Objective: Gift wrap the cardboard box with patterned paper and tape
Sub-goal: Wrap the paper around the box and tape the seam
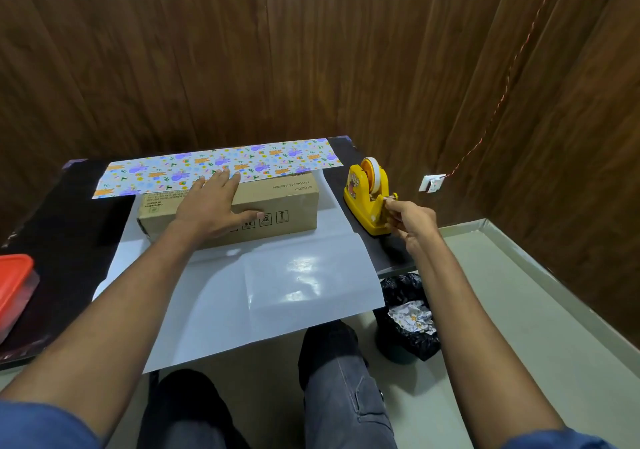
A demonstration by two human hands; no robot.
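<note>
Head view: I look down at a dark table (69, 240) with my two bare arms reaching out over it.
Box: the cardboard box (277, 206) is long and brown, with small black signs and upside-down print on it. It lies on its side near the far edge of the table.
Paper: the patterned paper (221, 166) has orange bears, purple blobs and little green bits on a pale ground. Its far flap is folded up over the top of the box. The white back of the sheet lies flat under the box and hangs over the near edge of the table.
Left hand: my left hand (214, 206) is spread flat on top of the box, fingers straight, with the fingertips on the edge of the paper flap.
Right hand: my right hand (408, 221) pinches the end of the tape at the front of the yellow tape dispenser (367, 199).
Dispenser: it stands at the right edge of the table, just beside the paper.
Left edge: a tub with a red lid (14, 278) sits there.
Floor: a bin with a black bag (408, 317) stands under the right edge of the table, with crumpled paper inside.
</note>
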